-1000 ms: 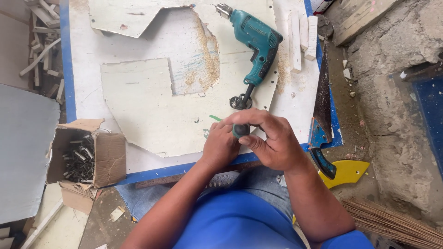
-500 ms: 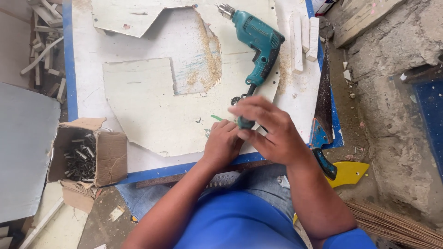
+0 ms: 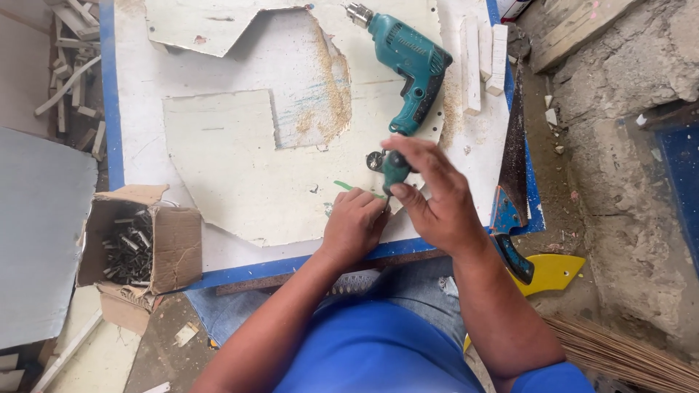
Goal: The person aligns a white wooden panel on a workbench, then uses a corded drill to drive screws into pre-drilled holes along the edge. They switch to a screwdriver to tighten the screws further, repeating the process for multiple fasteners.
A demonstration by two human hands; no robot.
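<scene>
My right hand (image 3: 437, 196) grips a small screwdriver with a dark green handle (image 3: 395, 169), held upright over the white board (image 3: 240, 167). My left hand (image 3: 353, 225) rests with curled fingers on the board just left of the screwdriver's tip, pinching something too small to make out. A teal electric drill (image 3: 408, 62) lies on the board beyond my hands, its cord end and a small metal chuck key (image 3: 374, 160) close to the screwdriver handle.
A torn cardboard box of dark screws (image 3: 135, 244) sits at the left by the blue-edged worktop (image 3: 111, 109). A hand saw with a blue handle (image 3: 511, 175) lies on the right edge, over a yellow piece (image 3: 553, 271). White wooden strips (image 3: 482, 54) lie far right; sawdust is scattered.
My right hand has lifted from over my left hand and moved up and right, and the green screwdriver handle now stands upright in it. My left hand stays low on the board.
</scene>
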